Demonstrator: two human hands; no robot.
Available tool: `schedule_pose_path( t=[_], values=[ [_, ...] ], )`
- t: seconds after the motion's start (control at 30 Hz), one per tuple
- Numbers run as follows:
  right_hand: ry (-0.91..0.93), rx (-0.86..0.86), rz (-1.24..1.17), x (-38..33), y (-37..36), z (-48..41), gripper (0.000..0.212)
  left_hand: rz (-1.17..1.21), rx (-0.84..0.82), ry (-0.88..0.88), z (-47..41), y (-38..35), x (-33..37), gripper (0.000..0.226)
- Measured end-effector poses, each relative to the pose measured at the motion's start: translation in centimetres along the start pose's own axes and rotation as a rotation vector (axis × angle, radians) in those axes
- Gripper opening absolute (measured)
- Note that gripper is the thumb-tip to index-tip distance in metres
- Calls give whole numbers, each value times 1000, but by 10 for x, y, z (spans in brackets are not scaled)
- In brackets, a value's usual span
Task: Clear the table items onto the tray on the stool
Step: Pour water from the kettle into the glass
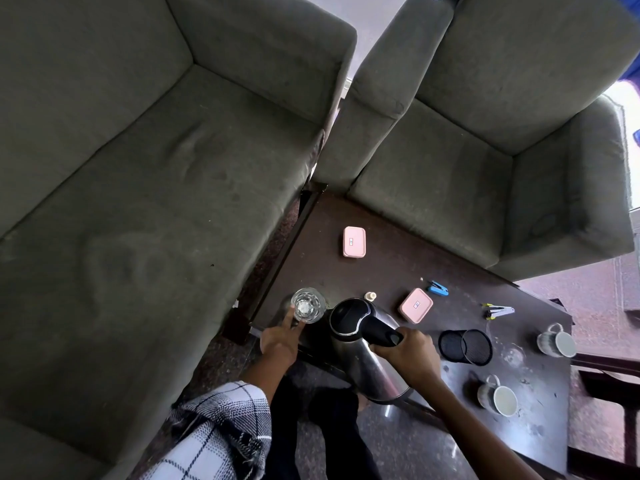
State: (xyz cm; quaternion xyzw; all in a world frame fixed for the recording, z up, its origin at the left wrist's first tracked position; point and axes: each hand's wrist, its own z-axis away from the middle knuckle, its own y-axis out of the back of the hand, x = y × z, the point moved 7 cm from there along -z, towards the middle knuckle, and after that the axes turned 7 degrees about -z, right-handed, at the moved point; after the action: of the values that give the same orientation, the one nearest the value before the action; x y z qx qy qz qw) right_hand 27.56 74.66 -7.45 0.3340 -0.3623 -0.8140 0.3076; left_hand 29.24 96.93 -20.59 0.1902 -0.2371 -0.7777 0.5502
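Note:
My right hand (pixel 410 356) grips the black handle of a steel electric kettle (pixel 363 351), which is held tilted above the near edge of the dark table (pixel 381 268). My left hand (pixel 280 337) holds a clear drinking glass (pixel 307 304) at the table's near left corner, fingers against its side. On the table lie two pink lidded boxes (pixel 354 242) (pixel 415 305), a blue stapler (pixel 438 288), a small bottle (pixel 370 296), a black mesh pen holder (pixel 465 347) on its side, a second clear glass (pixel 514 355) and two grey mugs (pixel 497 396) (pixel 556 341). No tray or stool is in view.
A grey sofa (pixel 138 168) stands to the left of the table and a grey armchair (pixel 485 150) behind it. A yellow-and-silver tool (pixel 498 310) lies near the table's right side. A dark wooden frame (pixel 609 375) shows at the right edge.

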Motion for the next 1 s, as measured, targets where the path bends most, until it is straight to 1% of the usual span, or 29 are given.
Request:
schedule_pose_path(
  t=[0.3,0.63,0.83,1.0],
  values=[
    [-2,-6,0,2,2,0,35,25,-5,17,0,0,-1,80],
    [1,7,40,4,2,0,39,12,6,4,4,2,0,78],
    [11,8,40,4,2,0,36,0,23,4,3,2,0,79],
    [9,4,49,4,2,0,39,2,23,4,2,1,0,80]
  ],
)
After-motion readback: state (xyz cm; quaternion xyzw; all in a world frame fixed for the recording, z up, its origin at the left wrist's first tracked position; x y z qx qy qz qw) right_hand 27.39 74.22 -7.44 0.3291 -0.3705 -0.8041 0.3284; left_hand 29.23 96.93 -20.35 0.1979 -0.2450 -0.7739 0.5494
